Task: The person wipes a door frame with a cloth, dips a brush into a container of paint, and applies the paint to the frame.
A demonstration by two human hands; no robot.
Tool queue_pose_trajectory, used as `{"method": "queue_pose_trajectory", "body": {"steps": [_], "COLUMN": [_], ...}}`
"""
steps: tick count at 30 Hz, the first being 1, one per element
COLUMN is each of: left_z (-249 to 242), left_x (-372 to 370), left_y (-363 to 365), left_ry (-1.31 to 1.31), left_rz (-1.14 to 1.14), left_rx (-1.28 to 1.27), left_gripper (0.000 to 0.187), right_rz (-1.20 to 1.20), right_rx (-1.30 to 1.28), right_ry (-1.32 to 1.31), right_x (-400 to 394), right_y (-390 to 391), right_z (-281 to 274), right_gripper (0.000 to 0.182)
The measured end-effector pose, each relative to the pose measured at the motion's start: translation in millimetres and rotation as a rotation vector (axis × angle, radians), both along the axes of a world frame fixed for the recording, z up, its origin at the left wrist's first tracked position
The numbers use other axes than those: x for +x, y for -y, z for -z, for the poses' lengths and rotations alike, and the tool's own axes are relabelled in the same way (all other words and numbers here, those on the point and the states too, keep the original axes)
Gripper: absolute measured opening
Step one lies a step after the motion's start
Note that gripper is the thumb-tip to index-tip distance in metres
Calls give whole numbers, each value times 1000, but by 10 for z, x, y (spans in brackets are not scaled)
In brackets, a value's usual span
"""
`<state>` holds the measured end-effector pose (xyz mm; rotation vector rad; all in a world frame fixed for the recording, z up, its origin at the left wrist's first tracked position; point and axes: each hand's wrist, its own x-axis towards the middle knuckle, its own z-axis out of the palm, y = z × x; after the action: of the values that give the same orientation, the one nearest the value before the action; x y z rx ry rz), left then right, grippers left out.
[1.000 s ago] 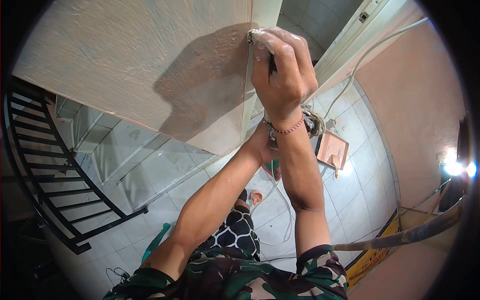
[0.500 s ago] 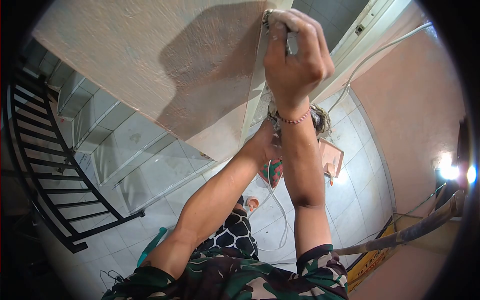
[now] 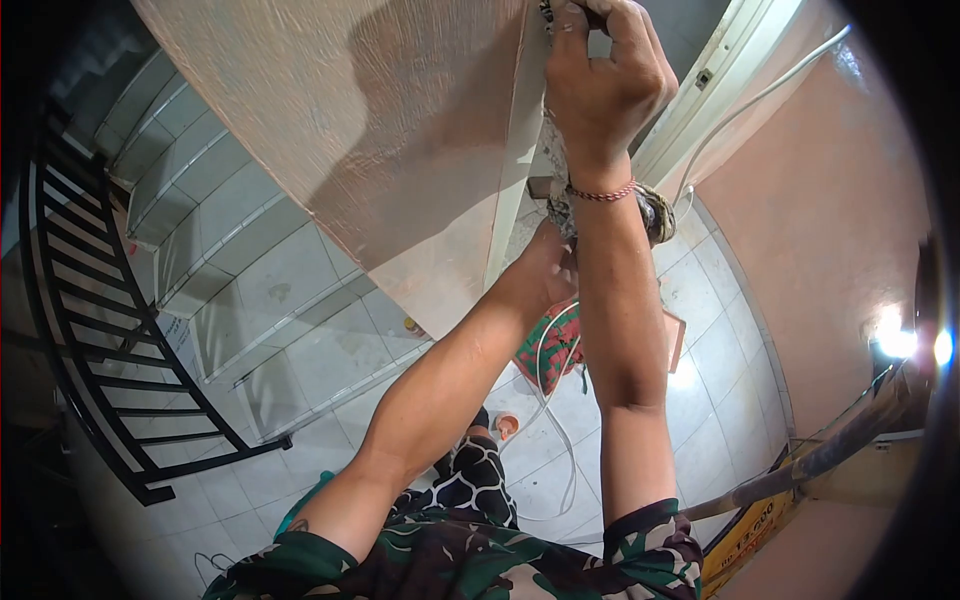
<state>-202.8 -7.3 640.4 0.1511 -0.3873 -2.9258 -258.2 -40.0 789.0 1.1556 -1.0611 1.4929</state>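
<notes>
My right hand (image 3: 610, 85) is raised at the top centre with its fingers closed at the edge of the textured pinkish wall panel (image 3: 300, 110). A small dark piece with rough strands shows at its fingertips, too hidden to name. My left hand (image 3: 558, 262) is lower, beside and partly behind my right forearm, its fingers hidden. Near it, a bundle of rough, whitish-caked strands (image 3: 655, 213) sticks out on the far side of my right wrist. What carries the bundle is covered by my arm.
Tiled stairs (image 3: 280, 280) and a black railing (image 3: 140, 375) are on the left. Below are a red-green checked bag (image 3: 548, 350), a white cable (image 3: 570, 470) and an orange cup (image 3: 507, 425). A dark pole (image 3: 790, 475) and bright lamp (image 3: 895, 343) stand right.
The view has shifted, with the wall panel's corner now lower and farther right. My right hand appears higher in the picture, its fingers still closed, and more of the checked bag shows.
</notes>
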Motion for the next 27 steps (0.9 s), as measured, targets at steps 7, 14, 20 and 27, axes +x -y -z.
{"method": "queue_pose_trajectory", "body": {"steps": [7, 14, 20, 27], "left_z": [107, -35, -82, 296], "left_x": [6, 16, -49, -64], "left_y": [7, -40, 33, 25], "left_ry": [-101, 180, 180, -39], "left_rz": [132, -156, -86, -3], "left_rx": [37, 76, 105, -59], "left_gripper": [33, 31, 12, 28], "right_rz": [-99, 29, 136, 85], "right_rx": [-15, 20, 81, 148], "right_ry": [103, -75, -160, -240], "right_x": [-168, -108, -110, -132], "right_y": [-78, -38, -5, -33], "right_z": [232, 2, 9, 378], "right_gripper": [8, 12, 19, 29]}}
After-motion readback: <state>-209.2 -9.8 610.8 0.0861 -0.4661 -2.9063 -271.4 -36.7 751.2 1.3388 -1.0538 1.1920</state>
